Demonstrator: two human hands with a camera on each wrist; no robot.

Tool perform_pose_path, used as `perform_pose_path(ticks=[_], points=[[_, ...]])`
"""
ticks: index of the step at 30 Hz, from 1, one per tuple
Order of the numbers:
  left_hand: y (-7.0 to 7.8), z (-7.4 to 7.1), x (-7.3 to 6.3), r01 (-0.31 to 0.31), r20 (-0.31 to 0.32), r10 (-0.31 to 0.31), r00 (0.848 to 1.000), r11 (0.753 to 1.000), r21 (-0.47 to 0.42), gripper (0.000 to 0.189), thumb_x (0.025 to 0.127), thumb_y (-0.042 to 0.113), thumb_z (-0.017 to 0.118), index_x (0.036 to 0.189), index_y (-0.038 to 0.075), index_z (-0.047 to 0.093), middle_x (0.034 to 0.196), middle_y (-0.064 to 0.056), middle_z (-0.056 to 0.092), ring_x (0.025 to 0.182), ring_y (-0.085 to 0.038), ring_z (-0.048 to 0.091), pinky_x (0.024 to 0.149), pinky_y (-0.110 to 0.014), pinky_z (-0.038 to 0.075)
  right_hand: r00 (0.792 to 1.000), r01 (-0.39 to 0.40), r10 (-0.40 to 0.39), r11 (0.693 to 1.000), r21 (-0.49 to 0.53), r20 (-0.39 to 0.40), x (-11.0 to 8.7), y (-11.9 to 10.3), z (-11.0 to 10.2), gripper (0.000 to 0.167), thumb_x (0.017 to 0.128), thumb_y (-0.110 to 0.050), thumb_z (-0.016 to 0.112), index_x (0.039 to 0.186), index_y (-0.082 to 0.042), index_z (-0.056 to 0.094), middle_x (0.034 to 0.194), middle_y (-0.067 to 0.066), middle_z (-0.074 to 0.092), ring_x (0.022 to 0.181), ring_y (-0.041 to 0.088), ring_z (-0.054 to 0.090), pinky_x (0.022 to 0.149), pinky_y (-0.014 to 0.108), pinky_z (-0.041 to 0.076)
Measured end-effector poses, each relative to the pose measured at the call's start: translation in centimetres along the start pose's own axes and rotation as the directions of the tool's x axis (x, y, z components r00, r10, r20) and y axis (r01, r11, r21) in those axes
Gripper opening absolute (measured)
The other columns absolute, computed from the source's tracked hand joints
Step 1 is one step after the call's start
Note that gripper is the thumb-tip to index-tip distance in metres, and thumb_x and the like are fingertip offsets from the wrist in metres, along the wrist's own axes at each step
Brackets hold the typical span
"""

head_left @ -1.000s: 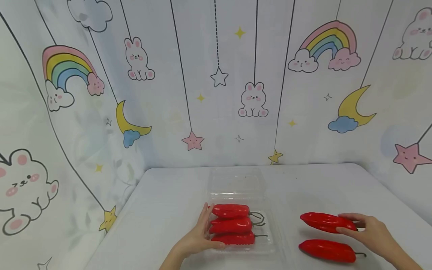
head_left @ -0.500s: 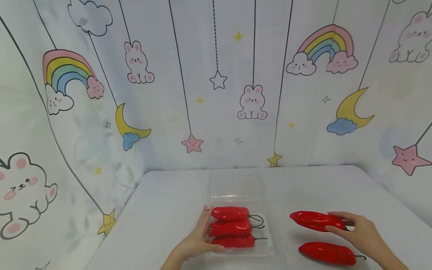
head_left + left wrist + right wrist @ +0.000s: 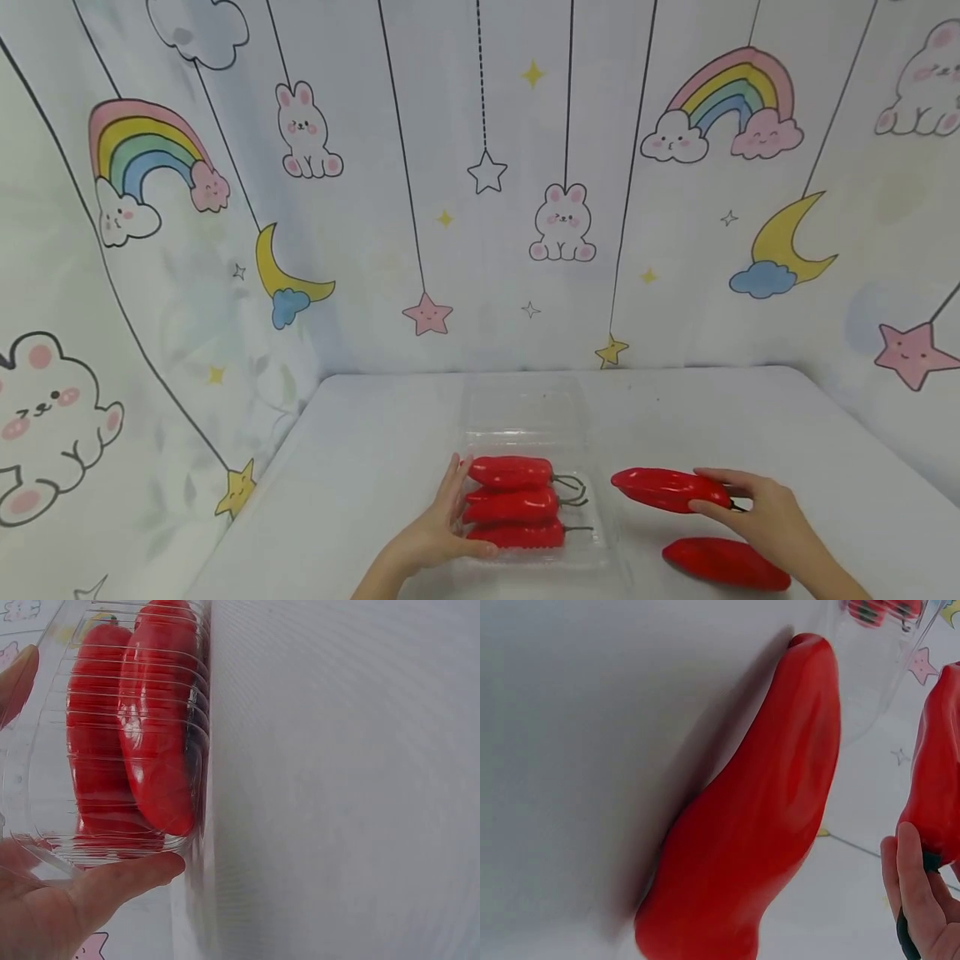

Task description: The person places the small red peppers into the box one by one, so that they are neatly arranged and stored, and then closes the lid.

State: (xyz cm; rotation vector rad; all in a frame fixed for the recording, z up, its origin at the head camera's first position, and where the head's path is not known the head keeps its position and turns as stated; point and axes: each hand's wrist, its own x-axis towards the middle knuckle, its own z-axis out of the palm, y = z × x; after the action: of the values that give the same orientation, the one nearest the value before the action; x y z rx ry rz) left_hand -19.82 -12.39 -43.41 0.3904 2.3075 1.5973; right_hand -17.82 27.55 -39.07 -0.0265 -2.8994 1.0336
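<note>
Pepper (image 3: pixel 660 489) is held nr stem by R hand (image 3: pixel 765 510), shifted left vs 1 s ago; gap to box (image 3: pixel 585 552), left of that hand, is narrowed. Box is steadied by wide-spread L hand (image 3: pixel 435 529).

Tabletop (image 3: pixel 360 467): white, far corners rounded. Backdrop (image 3: pixel 360 250): white printed fabric, rising behind and along both sides. Printed motifs: left rainbow (image 3: pixel 150 133) and right rainbow (image 3: pixel 738 79), each cloud-footed; left crescent moon (image 3: pixel 279 275) and right crescent moon (image 3: pixel 772 237), yellow; central rabbit (image 3: pixel 562 225), white, seated; larger rabbit (image 3: pixel 48 421), cropped at left edge; outlined star (image 3: pixel 487 173), unfilled; smiling star (image 3: pixel 428 316), pink.
</note>
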Motion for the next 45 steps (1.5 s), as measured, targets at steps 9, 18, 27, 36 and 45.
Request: perform_pose_path(ticks=[9, 18, 27, 36, 45], points=[[0.2, 0.0, 0.2, -0.010, 0.004, 0.010, 1.000, 1.000, -0.017, 0.112, 0.067, 0.024, 0.081, 0.147, 0.024, 0.004, 0.151, -0.014, -0.005, 0.131, -0.044, 0.019, 0.093, -0.050, 0.041, 1.000, -0.005, 0.005, 0.999, 0.032, -0.007, 0.1, -1.7, 0.8, 0.072, 0.069, -0.041, 0.077, 0.121, 0.003, 0.054, 0.107, 0.024, 0.056, 0.090, 0.032, 0.055, 0.061, 0.037, 0.056], [0.3, 0.1, 0.2, -0.008, -0.001, 0.008, 1.000, 1.000, -0.011, 0.112, 0.067, 0.024, 0.081, 0.147, 0.023, 0.004, 0.151, -0.013, -0.004, 0.131, -0.043, 0.019, 0.093, -0.050, 0.041, 1.000, 0.023, -0.022, 0.998, 0.055, -0.020, 0.0, -2.6, 1.5, 0.067, 0.069, -0.037, 0.078, 0.119, 0.002, 0.056, 0.106, 0.022, 0.058, 0.090, 0.030, 0.056, 0.060, 0.035, 0.055], [0.3, 0.1, 0.2, -0.010, 0.002, 0.010, 1.000, 1.000, -0.010, 0.112, 0.067, 0.024, 0.081, 0.148, 0.022, 0.004, 0.151, -0.013, -0.004, 0.131, -0.044, 0.018, 0.093, -0.050, 0.041, 0.999, 0.036, -0.035, 0.997, 0.071, -0.017, -0.1, -3.9, 2.6, 0.065, 0.068, -0.034, 0.079, 0.119, 0.001, 0.057, 0.106, 0.019, 0.059, 0.088, 0.025, 0.057, 0.064, 0.036, 0.056], [0.4, 0.0, 0.0, -0.005, -0.003, 0.005, 1.000, 1.000, 0.004, 0.112, 0.066, 0.024, 0.082, 0.148, 0.023, 0.004, 0.151, -0.014, -0.005, 0.131, -0.045, 0.017, 0.092, -0.051, 0.042, 0.998, 0.063, -0.062, 0.995, 0.083, -0.012, -0.1, -5.1, 3.5, 0.060, 0.071, -0.032, 0.078, 0.118, -0.001, 0.058, 0.108, 0.018, 0.060, 0.088, 0.023, 0.057, 0.065, 0.035, 0.055], [0.3, 0.0, 0.0, -0.013, 0.003, 0.013, 1.000, 1.000, 0.001, 0.112, 0.067, 0.022, 0.081, 0.148, 0.019, 0.003, 0.151, -0.015, -0.004, 0.130, -0.045, 0.020, 0.092, -0.050, 0.042, 0.997, 0.077, -0.078, 0.985, 0.151, -0.003, -0.4, -6.4, 4.3, 0.057, 0.071, -0.030, 0.078, 0.118, -0.004, 0.060, 0.109, 0.012, 0.060, 0.090, 0.021, 0.057, 0.067, 0.032, 0.055]])
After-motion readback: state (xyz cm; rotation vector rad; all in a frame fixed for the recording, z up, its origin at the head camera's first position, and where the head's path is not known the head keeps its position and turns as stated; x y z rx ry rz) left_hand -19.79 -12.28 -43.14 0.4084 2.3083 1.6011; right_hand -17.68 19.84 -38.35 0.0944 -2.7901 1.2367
